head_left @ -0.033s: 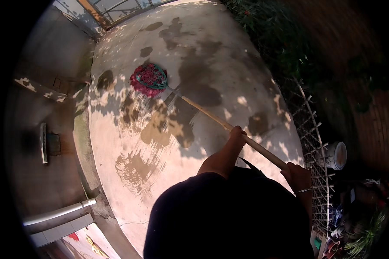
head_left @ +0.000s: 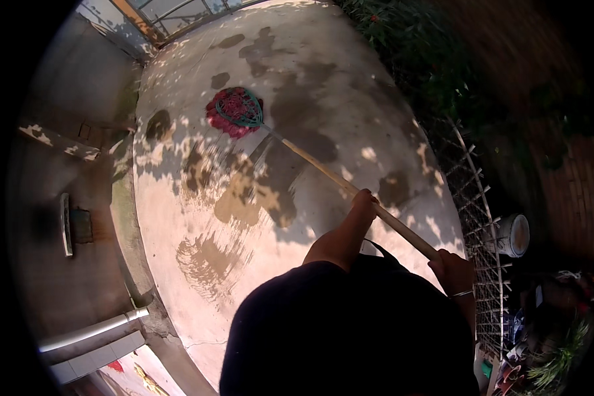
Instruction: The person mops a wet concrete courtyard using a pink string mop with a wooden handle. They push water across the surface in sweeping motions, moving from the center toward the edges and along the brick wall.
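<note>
A mop (head_left: 320,165) with a long wooden handle reaches forward and left over the concrete floor (head_left: 211,330). Its red strand head (head_left: 234,113), with a green frame on top, rests on the floor beside a large dark wet patch (head_left: 303,125). My left hand (head_left: 361,206) is closed around the middle of the handle. Farther back, at the handle's near end, my right hand (head_left: 453,272) grips it, with a thin bracelet at the wrist. My dark clothing hides the floor right in front of me.
On the right runs a lattice fence (head_left: 485,264), with a white bucket (head_left: 513,236) and plants (head_left: 429,59) beyond it. A wall with a white pipe (head_left: 96,330) stands on the left. A framed gate (head_left: 185,13) closes the far end. Several wet patches dot the floor.
The mop head has shifted a little to the right and slightly away from me. Both hands keep their hold on the handle, nearly in place.
</note>
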A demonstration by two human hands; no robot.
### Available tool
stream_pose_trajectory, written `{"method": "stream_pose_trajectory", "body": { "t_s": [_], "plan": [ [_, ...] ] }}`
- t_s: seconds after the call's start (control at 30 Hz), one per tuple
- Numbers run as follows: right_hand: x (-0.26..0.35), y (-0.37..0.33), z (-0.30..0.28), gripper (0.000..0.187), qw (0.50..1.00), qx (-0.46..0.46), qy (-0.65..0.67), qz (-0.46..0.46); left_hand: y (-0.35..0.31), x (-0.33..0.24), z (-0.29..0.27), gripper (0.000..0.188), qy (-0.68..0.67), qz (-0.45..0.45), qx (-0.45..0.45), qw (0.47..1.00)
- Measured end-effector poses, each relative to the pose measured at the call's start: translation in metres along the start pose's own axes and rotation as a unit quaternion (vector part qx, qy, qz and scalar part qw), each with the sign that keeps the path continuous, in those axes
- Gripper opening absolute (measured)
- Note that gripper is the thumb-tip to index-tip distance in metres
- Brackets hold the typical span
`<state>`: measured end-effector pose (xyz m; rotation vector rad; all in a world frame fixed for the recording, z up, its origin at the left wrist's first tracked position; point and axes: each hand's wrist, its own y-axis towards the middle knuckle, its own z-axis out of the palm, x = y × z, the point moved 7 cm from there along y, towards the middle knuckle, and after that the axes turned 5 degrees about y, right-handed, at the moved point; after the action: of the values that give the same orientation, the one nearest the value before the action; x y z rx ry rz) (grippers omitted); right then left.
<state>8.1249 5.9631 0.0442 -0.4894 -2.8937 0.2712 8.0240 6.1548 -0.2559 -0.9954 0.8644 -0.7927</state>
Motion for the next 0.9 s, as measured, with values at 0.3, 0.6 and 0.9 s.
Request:
{"method": "stream_pose_trajectory", "body": {
  "t_s": [0.3,0.6,0.9],
  "plan": [
    [0.022,0.087,-0.026,0.022,0.992,-0.019,0.081,0.091,0.023,-0.106,0.151,0.012,0.009,0.052,0.159,0.986],
    [0.099,0.257,-0.049,0.024,0.993,-0.028,0.095,-0.071,0.041,-0.304,0.142,0.013,-0.124,0.117,0.172,0.97],
    [0.299,0.457,-0.05,0.028,0.957,-0.02,0.011,-0.288,0.095,-0.526,-0.02,0.018,-0.343,0.137,0.102,0.924]
  ]
}}
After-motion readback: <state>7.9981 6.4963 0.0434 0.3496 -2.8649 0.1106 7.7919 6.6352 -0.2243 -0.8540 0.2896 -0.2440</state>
